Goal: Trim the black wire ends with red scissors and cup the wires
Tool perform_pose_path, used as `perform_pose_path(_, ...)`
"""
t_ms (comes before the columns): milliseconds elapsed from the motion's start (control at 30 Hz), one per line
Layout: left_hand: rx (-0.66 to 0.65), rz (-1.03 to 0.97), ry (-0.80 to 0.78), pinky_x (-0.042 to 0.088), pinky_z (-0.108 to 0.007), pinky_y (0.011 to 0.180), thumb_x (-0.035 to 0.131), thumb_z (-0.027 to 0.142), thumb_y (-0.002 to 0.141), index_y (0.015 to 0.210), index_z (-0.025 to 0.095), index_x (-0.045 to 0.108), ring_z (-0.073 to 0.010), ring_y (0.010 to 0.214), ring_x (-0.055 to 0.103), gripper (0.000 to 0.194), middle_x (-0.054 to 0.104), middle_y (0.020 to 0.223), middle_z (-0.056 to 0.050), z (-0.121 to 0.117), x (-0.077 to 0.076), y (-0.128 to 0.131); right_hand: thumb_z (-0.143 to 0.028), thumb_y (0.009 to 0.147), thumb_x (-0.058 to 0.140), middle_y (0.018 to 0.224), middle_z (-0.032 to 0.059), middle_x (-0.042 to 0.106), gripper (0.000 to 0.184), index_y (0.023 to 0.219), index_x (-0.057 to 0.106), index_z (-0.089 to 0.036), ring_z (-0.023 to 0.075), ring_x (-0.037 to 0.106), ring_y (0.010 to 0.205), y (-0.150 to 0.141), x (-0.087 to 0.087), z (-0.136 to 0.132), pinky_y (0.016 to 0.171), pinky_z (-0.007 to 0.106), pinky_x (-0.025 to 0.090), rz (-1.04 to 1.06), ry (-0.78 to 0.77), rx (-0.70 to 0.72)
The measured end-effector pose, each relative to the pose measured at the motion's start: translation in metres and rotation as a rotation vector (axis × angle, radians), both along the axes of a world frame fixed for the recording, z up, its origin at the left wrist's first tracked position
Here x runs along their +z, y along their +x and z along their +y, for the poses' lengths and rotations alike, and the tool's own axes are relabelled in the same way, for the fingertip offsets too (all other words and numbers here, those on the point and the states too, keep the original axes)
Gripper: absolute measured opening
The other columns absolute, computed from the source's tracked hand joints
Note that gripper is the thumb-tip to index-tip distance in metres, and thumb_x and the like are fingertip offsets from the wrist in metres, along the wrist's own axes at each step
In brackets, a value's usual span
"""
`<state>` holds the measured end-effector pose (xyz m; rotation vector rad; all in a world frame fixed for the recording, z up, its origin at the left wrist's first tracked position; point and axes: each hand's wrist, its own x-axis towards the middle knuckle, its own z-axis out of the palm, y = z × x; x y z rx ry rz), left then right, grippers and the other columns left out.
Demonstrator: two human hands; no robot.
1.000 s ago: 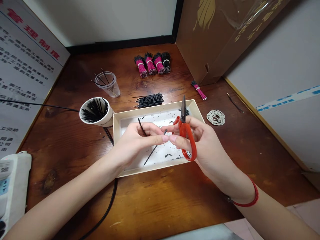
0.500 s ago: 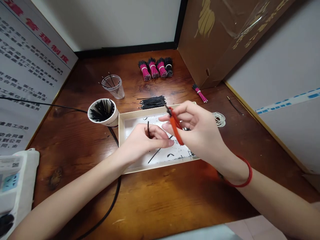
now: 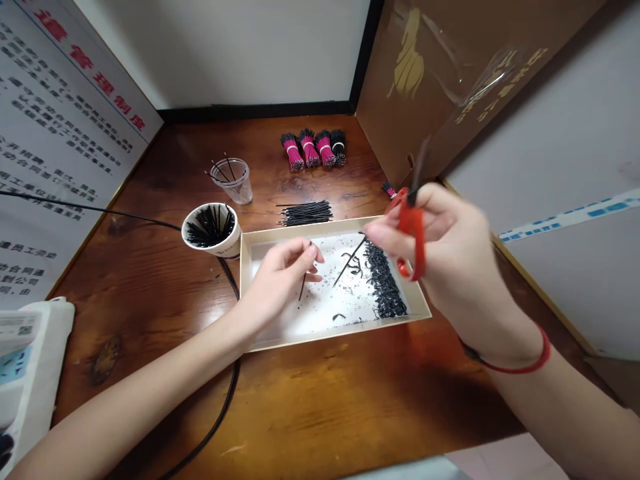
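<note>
My left hand (image 3: 287, 267) is closed over the left half of a shallow cardboard tray (image 3: 325, 332), pinching a thin black wire (image 3: 303, 287) that points down. Right of the tray, my right hand (image 3: 440, 247) grips red-handled scissors (image 3: 419, 233), blades pointing up and smeared by motion. Between its thumb and fingertips a second black wire (image 3: 350, 261) slants down over the tray. Black offcuts (image 3: 385, 287) are heaped along the tray's right end, with a few curled scraps and specks on its white floor.
Behind the tray lies a row of black wires (image 3: 306, 213). Several pink-and-black banded bundles (image 3: 310, 148) sit farther back. On the left stand a paper cup of black wires (image 3: 213, 230) and a clear plastic cup (image 3: 239, 183). A brown carton (image 3: 440, 73) rises at the back right.
My right hand with the scissors has moved right, away from my left hand, carrying a black wire between its fingertips. The heap of offcuts now shows. The view has shifted slightly.
</note>
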<state>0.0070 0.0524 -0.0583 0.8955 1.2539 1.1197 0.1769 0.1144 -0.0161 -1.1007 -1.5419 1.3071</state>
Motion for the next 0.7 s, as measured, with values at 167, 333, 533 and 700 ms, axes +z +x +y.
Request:
perform_pose_path(167,0.027,0.088,0.124,0.041,-0.023,0.058,0.062,0.038,0.085,0.075,0.017,0.062,-0.0111,0.064,0.05,0.023,0.056,0.07,0.0,-0.003,0.003,0.001,-0.028,0.059,0.087,0.073,0.0015,0.072,0.035,0.074,0.056,-0.02,0.0183,0.069,0.068,-0.004,-0.022,-0.011,0.06,0.031,0.057,0.015,-0.184,0.159)
perform_pose_path(333,0.036,0.202,0.087,0.038,-0.024,0.056,0.08,0.031,0.068,0.081,0.015,0.071,-0.012,0.061,0.052,0.022,0.067,0.07,-0.003,-0.005,0.01,0.004,-0.025,0.061,0.086,0.074,0.0001,0.071,0.035,0.074,0.054,-0.02,0.0147,0.066,0.066,-0.009,-0.027,-0.012,0.062,0.029,0.054,0.083,-0.152,0.163)
perform_pose_path(533,0.233,0.291,0.14,0.036,-0.024,0.054,0.08,0.024,0.068,0.079,0.018,0.076,-0.0094,0.058,0.048,0.013,0.071,0.071,0.0,-0.006,0.01,0.003,-0.022,0.08,0.069,0.09,0.0031,0.067,0.017,0.091,0.055,-0.021,0.0142,0.062,0.074,0.011,-0.026,-0.02,0.062,0.027,0.051,-0.127,0.092,0.211)
perform_pose_path(700,0.271,0.366,0.146,0.032,-0.025,0.052,0.08,0.02,0.068,0.073,0.021,0.077,-0.0101,0.056,0.044,0.006,0.07,0.067,0.001,-0.007,0.011,0.003,-0.013,0.078,0.066,0.074,-0.0003,0.06,0.017,0.091,0.058,-0.022,0.0129,0.055,0.064,0.025,-0.036,-0.031,0.056,0.026,0.047,-0.388,0.383,0.18)
